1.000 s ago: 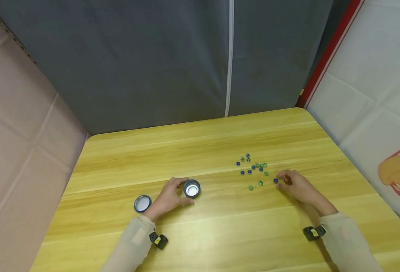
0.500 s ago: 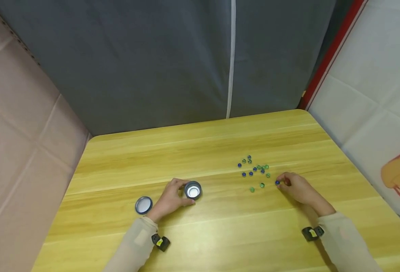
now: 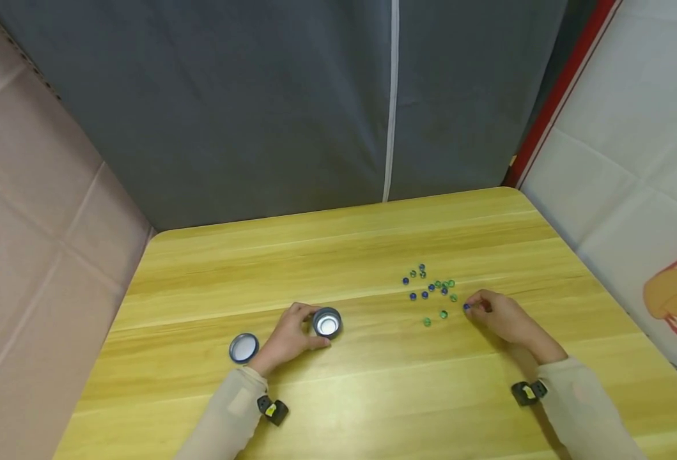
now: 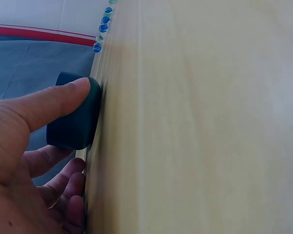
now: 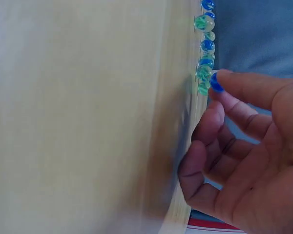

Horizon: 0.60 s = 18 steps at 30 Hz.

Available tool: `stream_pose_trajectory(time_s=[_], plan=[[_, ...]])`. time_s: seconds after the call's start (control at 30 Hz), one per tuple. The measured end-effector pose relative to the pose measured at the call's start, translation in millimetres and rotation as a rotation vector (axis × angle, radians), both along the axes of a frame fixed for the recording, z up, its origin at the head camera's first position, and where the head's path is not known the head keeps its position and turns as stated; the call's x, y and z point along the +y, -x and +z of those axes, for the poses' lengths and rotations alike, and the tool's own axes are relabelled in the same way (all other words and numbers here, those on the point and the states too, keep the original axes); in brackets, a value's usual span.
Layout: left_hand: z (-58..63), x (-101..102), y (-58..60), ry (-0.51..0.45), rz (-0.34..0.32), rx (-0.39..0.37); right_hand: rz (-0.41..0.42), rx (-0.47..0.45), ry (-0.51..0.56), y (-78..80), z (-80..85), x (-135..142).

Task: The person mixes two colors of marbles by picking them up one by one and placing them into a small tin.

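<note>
Pinching a glossy blue marble (image 5: 216, 83), right fingers (image 5: 244, 114); gripping a smooth round dark tin (image 4: 74, 124), left fingers (image 4: 41, 162).

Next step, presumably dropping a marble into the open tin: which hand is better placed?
Probably the right hand: it pinches a blue marble near the other marbles, while the left hand grips the tin, well away from them.

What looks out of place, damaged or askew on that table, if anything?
Nothing stands out. The left hand holds the tin, its opening up; the lid lies apart from it; the right hand pinches a blue marble. The other marbles lie loose on the table; no damage shows.
</note>
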<state>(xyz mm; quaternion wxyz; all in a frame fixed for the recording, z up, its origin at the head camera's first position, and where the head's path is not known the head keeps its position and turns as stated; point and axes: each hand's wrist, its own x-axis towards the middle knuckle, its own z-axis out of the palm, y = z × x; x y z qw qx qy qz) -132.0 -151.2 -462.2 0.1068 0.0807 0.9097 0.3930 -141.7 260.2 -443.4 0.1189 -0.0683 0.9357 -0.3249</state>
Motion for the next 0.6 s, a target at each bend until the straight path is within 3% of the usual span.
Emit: stream_pose_trajectory(time_s=[0.3, 0.6], plan=[[-0.7, 0, -1.2, -0.008, 0.003, -0.014, 0.05, 0.026, 0.055, 3.7, 14.2, -15], [-2.0, -1, 0.2, 0.003, 0.003, -0.012, 0.075, 0.067, 0.08, 12.3, 36.9, -50]])
